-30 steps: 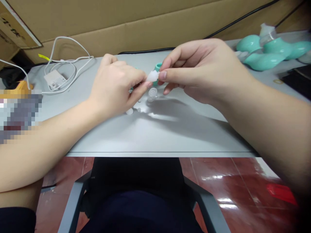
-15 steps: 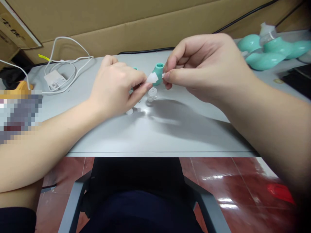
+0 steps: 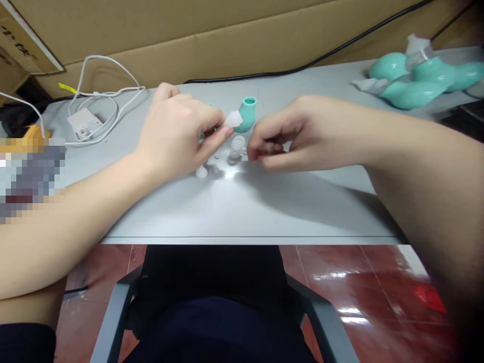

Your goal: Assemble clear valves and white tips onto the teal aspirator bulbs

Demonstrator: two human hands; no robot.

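My left hand (image 3: 185, 131) pinches a small translucent white plastic piece (image 3: 232, 119) between thumb and forefinger. Just behind that piece a teal bulb-shaped part (image 3: 247, 116) stands upright with its round mouth up. My right hand (image 3: 287, 138) is low over the table, fingers curled and slightly blurred; whether anything is between its fingertips I cannot make out. Beside those fingertips lie small clear round plastic parts (image 3: 237, 143). A white disc-like piece (image 3: 201, 172) rests below my left hand. A second teal part is mostly hidden behind my left fingers.
Several teal bulbs (image 3: 433, 75) with clear and white fittings lie at the table's back right. A white adapter (image 3: 85, 122) with a coiled white cable (image 3: 113, 60) sits at the left. A black cable (image 3: 264, 74) runs along the cardboard wall (image 3: 189, 25). The table's front edge (image 3: 242, 240) is near me.
My right hand has dropped from beside the white plastic piece down to the table by the clear parts. My left hand has barely shifted, still holding the white piece.
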